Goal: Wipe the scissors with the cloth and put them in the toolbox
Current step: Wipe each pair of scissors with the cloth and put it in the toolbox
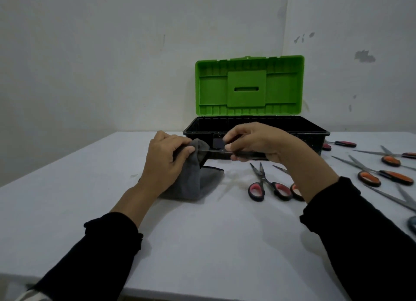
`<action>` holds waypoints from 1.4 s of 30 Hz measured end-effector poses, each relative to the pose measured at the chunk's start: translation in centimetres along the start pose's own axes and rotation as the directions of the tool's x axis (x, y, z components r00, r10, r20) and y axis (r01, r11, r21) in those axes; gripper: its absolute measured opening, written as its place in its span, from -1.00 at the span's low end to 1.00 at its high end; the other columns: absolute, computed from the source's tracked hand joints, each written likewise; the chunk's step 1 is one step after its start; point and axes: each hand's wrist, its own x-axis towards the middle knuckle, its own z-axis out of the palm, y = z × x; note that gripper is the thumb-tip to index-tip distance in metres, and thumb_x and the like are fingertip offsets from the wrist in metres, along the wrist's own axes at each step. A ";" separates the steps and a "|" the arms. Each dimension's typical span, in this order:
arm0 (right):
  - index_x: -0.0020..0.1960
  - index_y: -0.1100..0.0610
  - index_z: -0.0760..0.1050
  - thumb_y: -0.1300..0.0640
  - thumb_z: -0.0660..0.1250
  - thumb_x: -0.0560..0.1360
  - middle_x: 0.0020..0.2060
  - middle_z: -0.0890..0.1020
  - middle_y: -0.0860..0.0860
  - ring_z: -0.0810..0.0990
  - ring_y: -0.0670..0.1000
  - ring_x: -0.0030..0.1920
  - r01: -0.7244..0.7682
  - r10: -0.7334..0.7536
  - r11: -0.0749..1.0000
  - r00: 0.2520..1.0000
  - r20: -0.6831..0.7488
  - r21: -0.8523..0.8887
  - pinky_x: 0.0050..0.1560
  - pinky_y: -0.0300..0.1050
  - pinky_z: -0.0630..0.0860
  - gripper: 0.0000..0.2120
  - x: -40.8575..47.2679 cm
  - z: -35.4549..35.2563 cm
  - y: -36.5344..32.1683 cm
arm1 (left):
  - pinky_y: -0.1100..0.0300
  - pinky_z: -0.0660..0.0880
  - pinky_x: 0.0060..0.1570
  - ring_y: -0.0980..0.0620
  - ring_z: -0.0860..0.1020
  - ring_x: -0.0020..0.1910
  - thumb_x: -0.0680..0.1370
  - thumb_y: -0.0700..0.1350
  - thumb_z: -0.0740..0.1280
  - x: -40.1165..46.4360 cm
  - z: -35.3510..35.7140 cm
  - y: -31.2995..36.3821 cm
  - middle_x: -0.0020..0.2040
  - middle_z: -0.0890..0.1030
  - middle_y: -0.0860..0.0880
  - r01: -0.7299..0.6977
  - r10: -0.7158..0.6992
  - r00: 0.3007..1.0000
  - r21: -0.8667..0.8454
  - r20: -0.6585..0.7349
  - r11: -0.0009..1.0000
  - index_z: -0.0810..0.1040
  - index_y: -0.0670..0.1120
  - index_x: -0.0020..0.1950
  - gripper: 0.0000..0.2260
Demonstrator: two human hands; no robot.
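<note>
In the head view, the left hand (165, 160) pinches the grey cloth (193, 176) round the blade tip of the scissors (211, 151), whose handle the right hand (256, 143) grips with curled fingers, just before the front rim of the open toolbox (313, 131), with bare white table (213, 244) toward the near edge.

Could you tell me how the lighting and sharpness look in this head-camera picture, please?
Head view: dim, flat light with soft shadows and no glare; wide-angle bending toward the edges; the held scissors look dark and slightly blurred between the hands, while the green toolbox lid stays crisp.
</note>
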 end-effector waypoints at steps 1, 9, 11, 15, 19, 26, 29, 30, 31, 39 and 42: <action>-0.08 0.25 0.54 0.34 0.30 0.50 -0.22 0.59 0.14 0.61 -0.07 -0.38 -0.030 0.027 0.999 0.997 0.070 0.043 -0.38 -0.30 0.58 -0.94 -0.1 0.0 -0.1 | 0.20 0.34 -0.09 0.01 0.41 -0.15 0.50 0.02 0.23 0.0 0.0 -0.1 -0.18 0.64 -0.01 0.031 -0.031 0.999 -0.017 0.014 0.999 0.63 -0.15 -0.04 -0.71; -0.07 0.36 0.56 0.29 0.23 0.53 -0.21 0.68 0.14 0.67 -0.01 -0.21 -0.157 0.032 0.855 0.967 0.251 0.494 -0.07 -0.24 0.62 -0.83 0.0 0.4 1.8 | 0.47 0.37 -0.26 0.25 0.51 -0.26 0.56 -0.16 0.27 0.1 0.0 -0.6 -0.24 0.59 0.01 0.346 -0.327 0.936 -0.153 0.132 0.926 0.59 -0.09 -0.13 -0.88; -0.07 0.34 0.56 0.35 0.23 0.51 -0.24 0.69 0.13 0.69 -0.01 -0.23 -0.131 -0.001 0.812 0.974 0.225 0.569 -0.09 -0.23 0.63 -0.87 0.3 0.7 2.1 | 0.22 0.48 -0.14 0.11 0.54 -0.20 0.56 -0.15 0.27 0.2 0.2 -1.0 -0.20 0.62 -0.01 0.418 -0.397 0.908 -0.209 0.135 0.884 0.60 -0.10 -0.11 -0.87; -0.17 0.19 0.58 0.29 0.37 0.45 -0.32 0.67 0.02 0.64 -0.04 -0.27 0.140 -0.121 0.912 0.990 -0.073 0.386 -0.20 -0.21 0.60 -0.96 1.5 2.8 2.8 | 0.06 0.50 -0.11 0.05 0.56 -0.15 0.53 -0.12 0.31 0.3 0.3 -0.8 -0.19 0.63 0.01 0.463 -0.445 0.886 -0.247 0.130 0.851 0.62 -0.10 -0.10 -0.88; -0.17 0.16 0.56 0.24 0.39 0.45 -0.40 0.60 0.02 0.57 -0.11 -0.45 0.214 -0.152 0.924 0.966 -0.208 0.318 -0.37 -0.26 0.50 -0.96 1.8 3.4 2.6 | 0.11 0.50 -0.09 0.16 0.57 -0.16 0.48 -0.11 0.39 0.7 -0.2 -0.3 -0.21 0.63 0.13 0.441 -0.461 0.887 -0.320 0.013 0.839 0.63 -0.01 -0.13 -0.97; -0.22 0.15 0.53 0.30 0.38 0.45 -0.47 0.59 -0.04 0.56 -0.11 -0.45 0.274 -0.231 0.917 0.957 -0.176 0.289 -0.39 -0.29 0.51 -0.89 1.5 3.5 2.5 | 0.37 0.47 -0.02 0.24 0.58 -0.11 0.46 -0.19 0.40 0.5 -0.3 1.5 -0.16 0.65 0.21 0.272 -0.236 0.962 -0.386 0.138 0.881 0.62 0.07 -0.11 -0.86; -0.20 0.16 0.54 0.30 0.38 0.45 -0.39 0.61 0.01 0.58 -0.08 -0.38 0.255 -0.214 0.914 0.964 -0.159 0.316 -0.36 -0.29 0.53 -0.90 1.4 3.0 2.5 | 0.43 0.46 -0.07 0.23 0.59 -0.11 0.51 -0.18 0.34 0.4 -0.5 1.7 -0.12 0.66 0.06 0.270 -0.234 0.963 -0.417 0.137 0.868 0.65 -0.04 -0.08 -0.90; -0.19 0.16 0.54 0.30 0.38 0.45 -0.36 0.61 0.03 0.58 -0.06 -0.35 0.249 -0.214 0.919 0.966 -0.143 0.307 -0.35 -0.28 0.53 -0.92 1.4 2.9 2.6 | 0.45 0.46 -0.09 0.26 0.58 -0.13 0.51 -0.18 0.34 0.4 -0.6 1.8 -0.14 0.65 0.08 0.278 -0.253 0.961 -0.401 0.115 0.873 0.65 -0.05 -0.08 -0.90; -0.19 0.17 0.55 0.30 0.38 0.45 -0.33 0.61 0.05 0.59 -0.04 -0.32 0.246 -0.217 0.922 0.968 -0.127 0.300 -0.34 -0.28 0.53 -0.93 1.3 2.9 2.6 | 0.47 0.46 -0.10 0.28 0.58 -0.15 0.51 -0.18 0.35 0.5 -0.6 1.8 -0.16 0.65 0.11 0.297 -0.281 0.955 -0.373 0.097 0.879 0.65 -0.04 -0.08 -0.90; -0.23 0.21 0.56 0.36 0.38 0.43 -0.38 0.64 0.01 0.64 -0.10 -0.35 0.267 -0.249 0.919 0.964 -0.097 0.291 -0.34 -0.27 0.58 -0.90 1.2 3.9 2.3 | 0.51 0.40 -0.29 0.26 0.59 -0.26 0.35 -0.07 0.50 0.9 -0.6 1.7 -0.25 0.68 0.10 0.496 -0.448 0.868 -0.309 0.216 0.812 0.68 0.00 -0.22 -0.94; -0.26 0.20 0.55 0.35 0.36 0.45 -0.45 0.63 -0.03 0.63 -0.10 -0.38 0.238 -0.207 0.902 0.971 -0.124 0.361 -0.33 -0.27 0.60 -0.86 1.2 5.0 1.9 | 0.48 0.43 -0.27 0.24 0.58 -0.28 0.36 -0.07 0.50 0.8 -0.4 1.9 -0.27 0.66 0.08 0.480 -0.456 0.877 -0.310 0.152 0.820 0.68 -0.04 -0.21 -0.92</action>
